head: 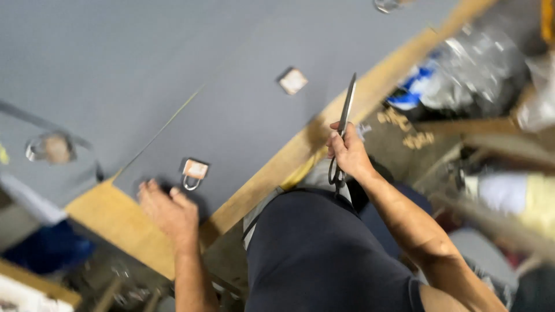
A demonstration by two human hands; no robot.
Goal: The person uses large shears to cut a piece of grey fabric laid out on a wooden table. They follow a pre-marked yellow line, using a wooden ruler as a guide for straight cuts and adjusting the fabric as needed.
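My right hand [348,155] grips a pair of long dark scissors [346,113] by the handles, blades closed and pointing up over the table's wooden edge. My left hand [167,209] rests palm down on grey fabric [173,69] at the near corner of the table, fingers spread, holding nothing. A small padlock-like metal weight with an orange tag [193,172] lies on the fabric just right of that hand. The picture is blurred by motion.
Another small square weight [293,80] sits farther up the fabric. A wooden table edge [300,147] runs diagonally. A round object [51,147] lies at the left. Plastic bags and clutter [468,69] fill the floor at the upper right.
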